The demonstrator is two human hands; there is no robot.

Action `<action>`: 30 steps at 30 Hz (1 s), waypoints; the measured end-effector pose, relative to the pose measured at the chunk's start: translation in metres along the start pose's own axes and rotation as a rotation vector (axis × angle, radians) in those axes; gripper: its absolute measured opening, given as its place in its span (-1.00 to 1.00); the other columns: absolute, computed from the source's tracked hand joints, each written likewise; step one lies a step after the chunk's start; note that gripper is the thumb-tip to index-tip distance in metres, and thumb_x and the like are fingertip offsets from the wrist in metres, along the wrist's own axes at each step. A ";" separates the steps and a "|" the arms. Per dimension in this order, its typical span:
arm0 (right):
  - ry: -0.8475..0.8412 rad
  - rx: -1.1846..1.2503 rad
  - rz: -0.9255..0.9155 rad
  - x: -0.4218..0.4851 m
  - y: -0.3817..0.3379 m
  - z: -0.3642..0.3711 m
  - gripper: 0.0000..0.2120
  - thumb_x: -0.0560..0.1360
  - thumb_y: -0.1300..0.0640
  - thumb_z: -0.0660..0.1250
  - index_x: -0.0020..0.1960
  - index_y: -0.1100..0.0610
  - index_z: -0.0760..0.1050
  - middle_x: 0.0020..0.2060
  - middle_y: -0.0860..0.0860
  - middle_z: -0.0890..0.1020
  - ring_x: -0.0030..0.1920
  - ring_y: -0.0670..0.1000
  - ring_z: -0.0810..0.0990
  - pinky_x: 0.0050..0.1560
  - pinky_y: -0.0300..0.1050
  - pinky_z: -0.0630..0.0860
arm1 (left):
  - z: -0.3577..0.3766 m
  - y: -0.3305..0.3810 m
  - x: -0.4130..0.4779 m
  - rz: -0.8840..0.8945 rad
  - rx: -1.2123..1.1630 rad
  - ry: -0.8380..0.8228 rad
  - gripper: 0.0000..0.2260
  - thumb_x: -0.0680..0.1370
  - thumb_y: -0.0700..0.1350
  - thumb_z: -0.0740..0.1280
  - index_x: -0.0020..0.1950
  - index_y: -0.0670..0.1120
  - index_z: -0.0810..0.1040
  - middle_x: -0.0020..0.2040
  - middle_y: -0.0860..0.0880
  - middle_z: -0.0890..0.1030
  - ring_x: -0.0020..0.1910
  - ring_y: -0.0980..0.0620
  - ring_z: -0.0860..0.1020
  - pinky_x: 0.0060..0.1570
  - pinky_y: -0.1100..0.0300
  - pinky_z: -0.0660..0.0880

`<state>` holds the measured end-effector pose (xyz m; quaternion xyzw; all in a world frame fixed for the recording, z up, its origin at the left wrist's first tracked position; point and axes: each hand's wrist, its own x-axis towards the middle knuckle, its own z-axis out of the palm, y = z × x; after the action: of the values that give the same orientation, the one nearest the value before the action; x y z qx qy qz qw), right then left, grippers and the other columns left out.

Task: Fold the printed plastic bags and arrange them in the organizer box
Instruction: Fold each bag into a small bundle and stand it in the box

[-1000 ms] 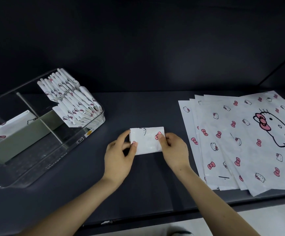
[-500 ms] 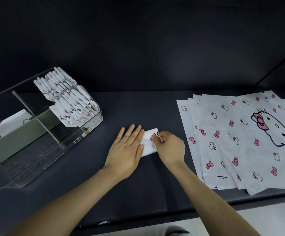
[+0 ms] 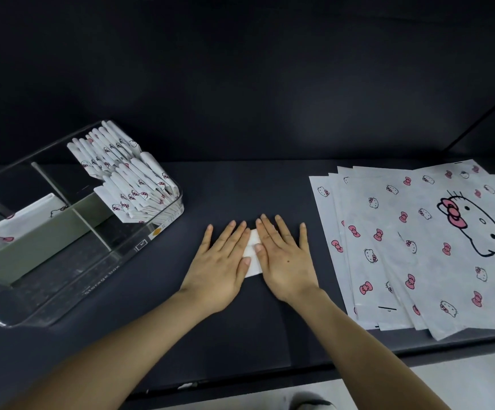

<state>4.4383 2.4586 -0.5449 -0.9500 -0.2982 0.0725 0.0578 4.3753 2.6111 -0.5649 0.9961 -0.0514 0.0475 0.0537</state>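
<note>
A small folded white bag [image 3: 253,257] lies on the dark table, mostly covered by both hands. My left hand [image 3: 221,261] presses flat on its left part, fingers straight. My right hand [image 3: 284,255] presses flat on its right part, fingers spread. Only a narrow strip of the bag shows between them. The clear organizer box [image 3: 71,279] stands at the left, and a row of folded printed bags [image 3: 127,182] stands upright in its far right compartment. A fanned stack of flat printed bags [image 3: 423,247] lies at the right.
A loose white bag [image 3: 9,223] sits in the box's left compartment beside a grey-green divider [image 3: 42,241]. The table's front edge [image 3: 270,377] runs below my forearms. A dark wall rises behind the table.
My right hand let go of the pinched edge and flattened onto the bag. Both hands now press it down side by side, and the bag looks narrower than a second ago.
</note>
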 end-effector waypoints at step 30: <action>0.139 1.139 0.552 -0.010 -0.014 -0.046 -0.81 0.50 0.37 0.28 -0.10 0.09 0.39 -0.15 0.08 0.64 -0.35 0.00 0.59 -0.41 -0.24 0.52 | -0.010 -0.015 -0.009 0.002 -0.289 0.030 -0.46 0.62 0.16 -0.01 0.46 -0.13 0.35 0.44 -0.04 0.40 0.46 0.07 0.24 0.46 0.07 -0.02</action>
<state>4.4299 2.4612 -0.4962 -0.8147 0.0475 0.1701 0.5523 4.3675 2.6275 -0.5577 0.9771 -0.0580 0.0548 0.1971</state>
